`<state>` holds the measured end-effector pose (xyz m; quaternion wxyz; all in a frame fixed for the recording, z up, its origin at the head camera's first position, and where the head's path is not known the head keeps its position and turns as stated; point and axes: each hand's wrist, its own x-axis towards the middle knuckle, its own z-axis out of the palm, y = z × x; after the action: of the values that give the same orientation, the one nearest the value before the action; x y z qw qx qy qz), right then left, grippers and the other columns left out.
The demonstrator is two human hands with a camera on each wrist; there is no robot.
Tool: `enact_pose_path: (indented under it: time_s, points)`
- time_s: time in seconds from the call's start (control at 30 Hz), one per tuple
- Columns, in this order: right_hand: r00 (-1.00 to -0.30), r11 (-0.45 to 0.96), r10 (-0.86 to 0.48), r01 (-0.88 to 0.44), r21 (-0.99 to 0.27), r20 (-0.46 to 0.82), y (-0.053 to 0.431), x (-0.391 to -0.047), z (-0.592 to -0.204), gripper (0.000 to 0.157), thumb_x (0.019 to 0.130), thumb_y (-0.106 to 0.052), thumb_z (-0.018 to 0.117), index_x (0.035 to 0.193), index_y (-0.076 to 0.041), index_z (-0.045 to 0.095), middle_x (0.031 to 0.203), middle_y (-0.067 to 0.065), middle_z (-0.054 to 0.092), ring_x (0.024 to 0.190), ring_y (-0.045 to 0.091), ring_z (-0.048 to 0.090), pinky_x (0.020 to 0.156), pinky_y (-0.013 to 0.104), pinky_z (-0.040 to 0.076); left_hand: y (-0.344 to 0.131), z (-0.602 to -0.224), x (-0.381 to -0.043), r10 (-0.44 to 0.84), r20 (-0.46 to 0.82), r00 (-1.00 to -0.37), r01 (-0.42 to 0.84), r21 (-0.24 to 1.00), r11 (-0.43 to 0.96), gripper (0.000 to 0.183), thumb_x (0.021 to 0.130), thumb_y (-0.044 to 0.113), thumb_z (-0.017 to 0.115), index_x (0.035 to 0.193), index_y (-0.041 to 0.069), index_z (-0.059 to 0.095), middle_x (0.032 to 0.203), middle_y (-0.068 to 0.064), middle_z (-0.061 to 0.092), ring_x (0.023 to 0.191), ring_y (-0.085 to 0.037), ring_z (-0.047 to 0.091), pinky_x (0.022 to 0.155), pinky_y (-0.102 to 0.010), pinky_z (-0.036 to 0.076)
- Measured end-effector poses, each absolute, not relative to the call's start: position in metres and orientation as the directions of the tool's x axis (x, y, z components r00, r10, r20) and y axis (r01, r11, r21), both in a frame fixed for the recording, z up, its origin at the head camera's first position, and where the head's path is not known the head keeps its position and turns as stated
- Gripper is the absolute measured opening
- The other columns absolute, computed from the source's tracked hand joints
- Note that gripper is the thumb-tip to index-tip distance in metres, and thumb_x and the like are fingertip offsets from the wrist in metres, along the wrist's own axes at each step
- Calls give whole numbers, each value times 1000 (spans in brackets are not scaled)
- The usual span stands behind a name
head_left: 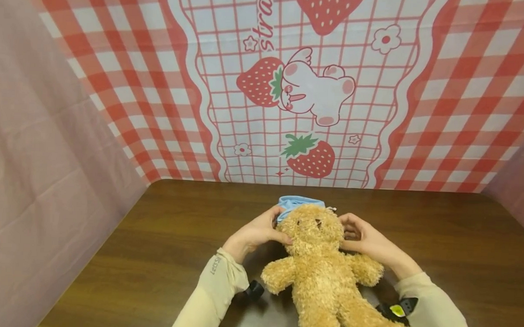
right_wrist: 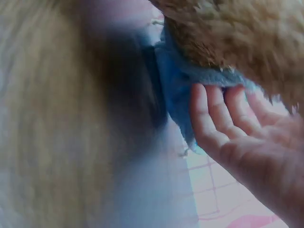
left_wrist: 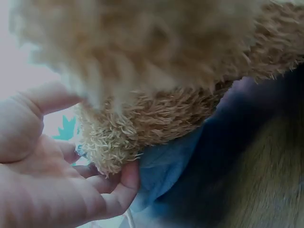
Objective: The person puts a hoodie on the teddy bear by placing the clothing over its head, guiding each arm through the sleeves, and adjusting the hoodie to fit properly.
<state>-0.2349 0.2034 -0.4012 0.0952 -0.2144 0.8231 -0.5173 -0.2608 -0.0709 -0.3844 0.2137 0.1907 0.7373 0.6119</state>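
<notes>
Nearest the head camera, at the bottom edge, are the legs of a golden-brown teddy bear (head_left: 320,281), which faces the camera with its arms out to the sides and its head toward the far edge of the brown wooden surface (head_left: 177,237). Behind and above the head, mostly on the left, sits a piece of blue cloth (head_left: 297,203) with a pale cord (head_left: 331,208) by its right end.

Both hands are at the head, one on each side. The left hand (head_left: 261,229) grips it, thumb on the cheek and fingers bent round behind; from the left wrist, a fingertip meets the fur right beside the cloth. The right hand (head_left: 367,240) has its thumb by the other cheek and its fingers bent; from the right wrist, the fingertips touch the cloth's edge, but I cannot tell whether they pinch it.

Pale sleeves (head_left: 216,287) cover both forearms, with a black device (head_left: 254,289) at the left one. Beyond the surface hangs a red-and-white checked curtain (head_left: 161,73) printed with strawberries, and a plain pink drape (head_left: 51,127) is on the left.
</notes>
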Motion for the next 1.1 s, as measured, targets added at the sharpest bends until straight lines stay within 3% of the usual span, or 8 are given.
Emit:
enact_pose_path:
  time_s: [0.17,0.4,0.63,0.7,0.8,0.93,1.1]
  points:
    - [-892,377,-451,-177,-909,-13,205,-231,-397,61,82,-20,67,128,-2,33,130,26,35,120,48,35,83,41,47,-71,-386,-262,551,-75,-831,21,986,165,54,72,-6,69,116,2,39,96,-5,52,87,-14,51,72,-25,46]
    - [-897,346,-441,-138,-928,-31,199,-229,-396,67,83,-20,66,133,2,26,134,30,28,122,49,34,83,39,49,-70,-386,-262,540,-98,-836,87,948,307,52,74,10,72,115,9,40,112,-9,46,105,-20,43,80,-29,43]
    - [-907,376,-420,-136,-917,-38,195,-230,-401,71,86,-24,62,137,2,20,137,30,21,122,48,33,85,42,47,-70,-385,-259,532,-89,-842,136,920,368,45,74,8,72,108,9,42,87,-5,44,70,-16,43,60,-26,40]
    - [-919,418,-394,-149,-896,-31,194,-231,-401,72,86,-27,61,138,2,20,138,29,25,121,46,35,87,44,45,-71,-384,-259,536,-101,-838,118,926,358,47,75,7,71,111,8,42,90,-8,45,70,-17,44,62,-29,42]
    - [-930,445,-368,-163,-880,-14,194,-232,-399,67,89,-28,57,138,4,24,132,28,36,110,38,47,82,43,46,-71,-380,-257,536,-128,-834,84,932,353,57,75,9,71,122,9,39,111,-12,44,92,-21,47,77,-34,45]
    - [-937,429,-349,-177,-886,19,193,-233,-397,55,92,-27,53,133,4,35,115,21,50,92,21,52,74,37,47,-71,-378,-256,526,-102,-844,117,923,368,62,73,8,72,126,8,40,128,-13,30,116,-26,35,90,-37,40]
    - [-953,440,-300,-173,-881,37,192,-231,-393,49,88,-27,59,124,4,44,108,15,55,90,15,52,74,36,46,-68,-378,-256,541,9,-841,221,918,329,48,70,-2,71,108,4,43,109,-11,37,98,-22,38,79,-31,40]
